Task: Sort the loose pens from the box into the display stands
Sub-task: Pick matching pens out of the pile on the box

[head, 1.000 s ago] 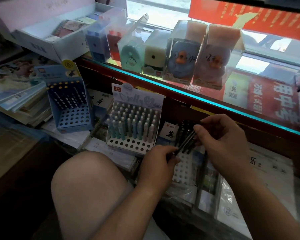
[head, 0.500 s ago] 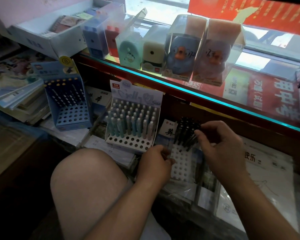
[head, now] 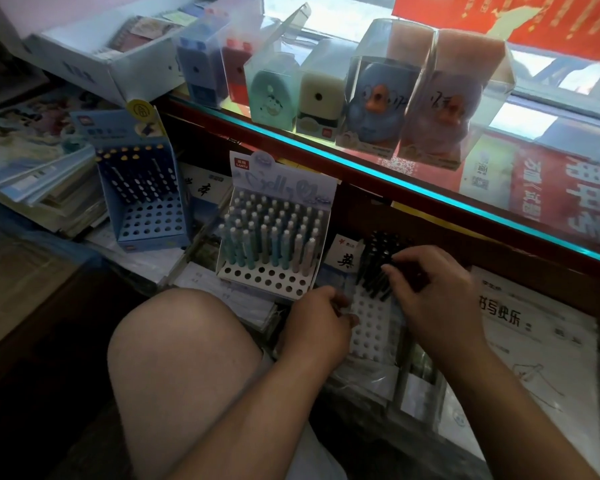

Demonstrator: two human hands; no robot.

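Head view: R hand point(head: 433, 299) fingers pinch black pen point(head: 378, 284) at front of dark cluster in white stand point(head: 371, 327). L hand point(head: 321, 317) curled at stand's left edge; contents hidden, can't tell. Suggest: line tip w/ empty hole, push straight, brace stand.

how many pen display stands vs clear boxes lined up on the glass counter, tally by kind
pen display stands: 3 (blue stand, pastel-pen stand, black-pen stand)
clear boxes: 6 (blue box, red box, mint box, cream box, blue duck box, pink duck box)
total: 9
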